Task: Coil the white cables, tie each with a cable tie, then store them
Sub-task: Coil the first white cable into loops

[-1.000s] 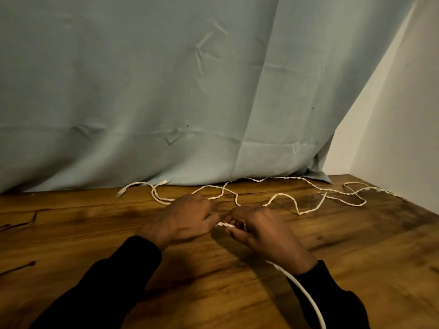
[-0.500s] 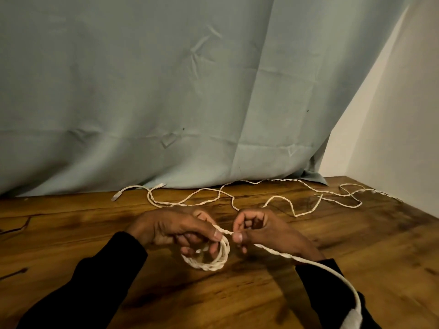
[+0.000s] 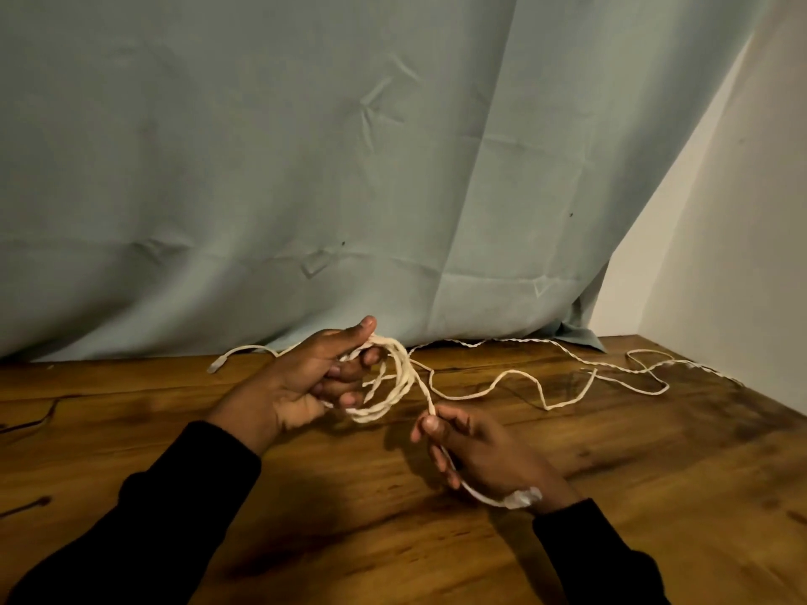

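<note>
Cable point(image 3: 393, 386) coil in left hand point(image 3: 305, 377)

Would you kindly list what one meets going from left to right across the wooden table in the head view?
White cable's loose plug end → left hand → coiled loops of white twisted cable → right hand → loose white cable tangle by the wall.

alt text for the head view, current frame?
Left hand holds a few loops of white cable above a wooden table; right hand pinches the cable just below. The rest trails loose toward a blue-grey curtain.
</note>
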